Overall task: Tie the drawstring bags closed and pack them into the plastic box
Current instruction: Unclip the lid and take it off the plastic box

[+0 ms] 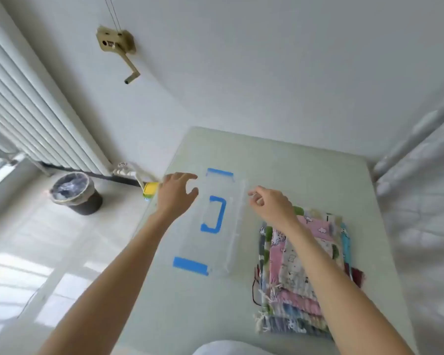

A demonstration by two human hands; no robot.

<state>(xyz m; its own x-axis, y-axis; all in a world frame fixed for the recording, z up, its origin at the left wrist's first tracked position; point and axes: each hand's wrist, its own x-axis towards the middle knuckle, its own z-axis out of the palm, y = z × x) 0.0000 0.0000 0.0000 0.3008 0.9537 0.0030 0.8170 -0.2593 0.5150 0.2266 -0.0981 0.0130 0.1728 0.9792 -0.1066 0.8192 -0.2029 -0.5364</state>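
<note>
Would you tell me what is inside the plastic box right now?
The plastic box has its clear lid with a blue handle on, and through it nothing shows inside. The bags lie stacked beside it on the table. Blur leaves its corners uncertain.

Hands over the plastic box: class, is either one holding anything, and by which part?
Nothing is held. The left hand hovers open at the far left side of the lidded plastic box; the right hand, fingers loosely curled, is at its right edge, no grip.
</note>
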